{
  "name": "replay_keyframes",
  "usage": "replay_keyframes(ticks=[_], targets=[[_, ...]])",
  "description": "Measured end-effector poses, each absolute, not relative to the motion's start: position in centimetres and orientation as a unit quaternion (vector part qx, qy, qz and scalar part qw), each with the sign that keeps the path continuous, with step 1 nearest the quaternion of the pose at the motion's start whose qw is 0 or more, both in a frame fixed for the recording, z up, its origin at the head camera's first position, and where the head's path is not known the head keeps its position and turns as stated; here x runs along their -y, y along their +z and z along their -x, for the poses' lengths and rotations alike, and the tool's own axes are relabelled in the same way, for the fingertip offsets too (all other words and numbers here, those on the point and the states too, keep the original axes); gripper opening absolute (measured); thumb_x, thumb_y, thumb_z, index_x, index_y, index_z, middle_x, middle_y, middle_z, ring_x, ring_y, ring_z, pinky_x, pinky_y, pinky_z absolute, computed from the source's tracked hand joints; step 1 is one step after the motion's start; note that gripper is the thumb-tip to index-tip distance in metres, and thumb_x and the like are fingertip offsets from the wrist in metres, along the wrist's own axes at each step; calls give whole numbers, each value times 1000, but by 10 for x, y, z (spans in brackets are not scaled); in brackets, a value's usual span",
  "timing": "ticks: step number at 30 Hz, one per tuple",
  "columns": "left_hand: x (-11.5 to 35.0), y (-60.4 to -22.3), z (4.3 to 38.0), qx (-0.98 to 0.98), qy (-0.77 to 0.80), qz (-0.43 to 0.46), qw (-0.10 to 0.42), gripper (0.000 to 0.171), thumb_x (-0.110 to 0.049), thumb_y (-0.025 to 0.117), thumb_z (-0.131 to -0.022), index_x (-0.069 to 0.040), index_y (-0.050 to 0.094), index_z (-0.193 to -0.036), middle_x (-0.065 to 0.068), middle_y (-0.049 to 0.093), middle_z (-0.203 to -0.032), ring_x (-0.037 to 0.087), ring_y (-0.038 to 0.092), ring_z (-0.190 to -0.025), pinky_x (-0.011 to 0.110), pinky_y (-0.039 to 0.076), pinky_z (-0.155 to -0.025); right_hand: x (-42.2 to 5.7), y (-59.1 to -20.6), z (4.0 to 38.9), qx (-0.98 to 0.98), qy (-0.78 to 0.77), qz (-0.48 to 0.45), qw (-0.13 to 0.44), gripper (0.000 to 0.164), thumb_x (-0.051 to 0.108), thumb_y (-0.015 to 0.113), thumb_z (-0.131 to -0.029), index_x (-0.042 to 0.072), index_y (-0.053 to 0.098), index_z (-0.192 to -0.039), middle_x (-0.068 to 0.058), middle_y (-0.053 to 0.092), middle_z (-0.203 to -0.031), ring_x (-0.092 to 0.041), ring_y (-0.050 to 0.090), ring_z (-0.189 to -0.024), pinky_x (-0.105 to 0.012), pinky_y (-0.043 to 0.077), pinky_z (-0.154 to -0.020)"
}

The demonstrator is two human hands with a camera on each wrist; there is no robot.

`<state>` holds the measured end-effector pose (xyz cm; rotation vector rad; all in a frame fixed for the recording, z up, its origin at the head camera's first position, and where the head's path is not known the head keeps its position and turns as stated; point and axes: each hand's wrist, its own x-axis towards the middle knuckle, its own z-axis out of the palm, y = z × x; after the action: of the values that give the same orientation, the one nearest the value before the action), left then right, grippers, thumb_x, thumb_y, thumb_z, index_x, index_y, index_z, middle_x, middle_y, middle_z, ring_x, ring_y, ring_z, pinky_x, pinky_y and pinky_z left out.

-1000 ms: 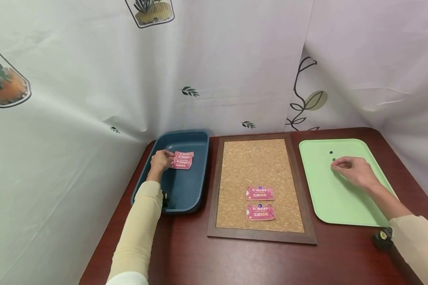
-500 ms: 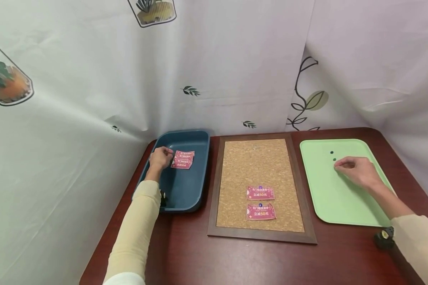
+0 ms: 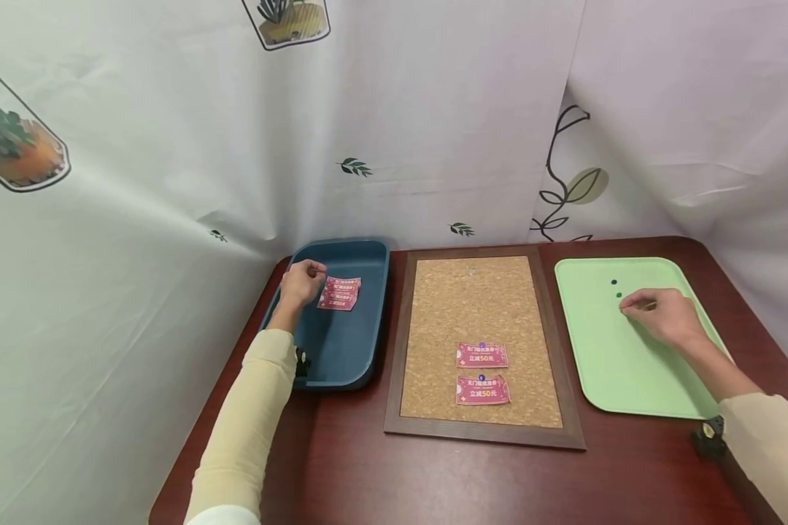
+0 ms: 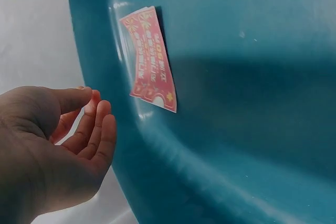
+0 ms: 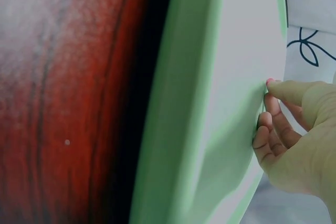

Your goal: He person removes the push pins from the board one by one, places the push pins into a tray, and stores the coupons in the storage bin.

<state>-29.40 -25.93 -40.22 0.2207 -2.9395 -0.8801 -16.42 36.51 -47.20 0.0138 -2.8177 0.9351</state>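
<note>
My left hand [image 3: 302, 283] hovers over the back left rim of the blue bin [image 3: 331, 357], fingers loosely curled. In the left wrist view, nothing shows between its thumb and fingertips. Beside it, apart from the fingers, several pink coupons [image 4: 152, 59] lie overlapping in the bin. Over the light green tray [image 3: 630, 379], my right hand [image 3: 668, 317] pinches a small pink-red pin [image 5: 270, 81] between thumb and forefinger. Most of that pin is hidden by the fingers. A dark pin [image 3: 613, 282] and a green pin [image 3: 619, 295] lie just beyond the hand.
A wood-framed cork board [image 3: 473, 306] lies between bin and tray. Two coupons sit on its lower part: an upper coupon [image 3: 482, 357] with a purple pin and a lower coupon [image 3: 483, 392] with a blue pin. Patterned white sheeting [image 3: 400, 197] rises behind the dark red table [image 3: 433, 474].
My left hand has drawn away from the coupons, up and back toward the bin's rim, without one. The coupons stay in place. My right hand has barely shifted over the tray.
</note>
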Motion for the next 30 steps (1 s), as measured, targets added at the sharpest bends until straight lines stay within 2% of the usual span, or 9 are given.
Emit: replay_keyframes(ticks=[5, 14, 22, 30], targets=[[255, -399, 291, 953, -294, -57, 40, 20, -20, 55, -103, -10, 66, -115, 14, 65, -117, 33, 56, -108, 54, 40, -100, -365, -473, 166, 946, 313, 1, 84, 16, 16, 71, -90, 2, 73, -97, -13, 71, -84, -10, 60, -73, -27, 41, -60], [249, -399, 289, 944, -326, -33, 30, 23, -23, 54, -104, -10, 65, -119, 14, 64, -119, 31, 59, -106, 52, 47, -94, -366, -472, 165, 945, 315, 6, 84, 15, 19, 72, -90, 6, 74, -94, -7, 70, -81, 10, 48, -67, -24, 41, -59], [239, -397, 286, 940, -340, -12, 19, 22, -24, 54, -103, -12, 65, -118, 11, 64, -118, 30, 59, -106, 51, 47, -94, -365, -470, 165, 947, 309, 10, 84, 15, 19, 70, -90, 6, 75, -92, -4, 68, -79, 6, 50, -67, -26, 40, -60], [231, -395, 286, 933, -359, 24, 6, 25, -23, 55, -103, -9, 65, -121, 12, 63, -119, 30, 58, -109, 51, 46, -96, -368, -471, 167, 948, 305, 22, 87, 17, 21, 70, -90, 5, 75, -94, -5, 69, -79, 5, 49, -66, -26, 39, -60]])
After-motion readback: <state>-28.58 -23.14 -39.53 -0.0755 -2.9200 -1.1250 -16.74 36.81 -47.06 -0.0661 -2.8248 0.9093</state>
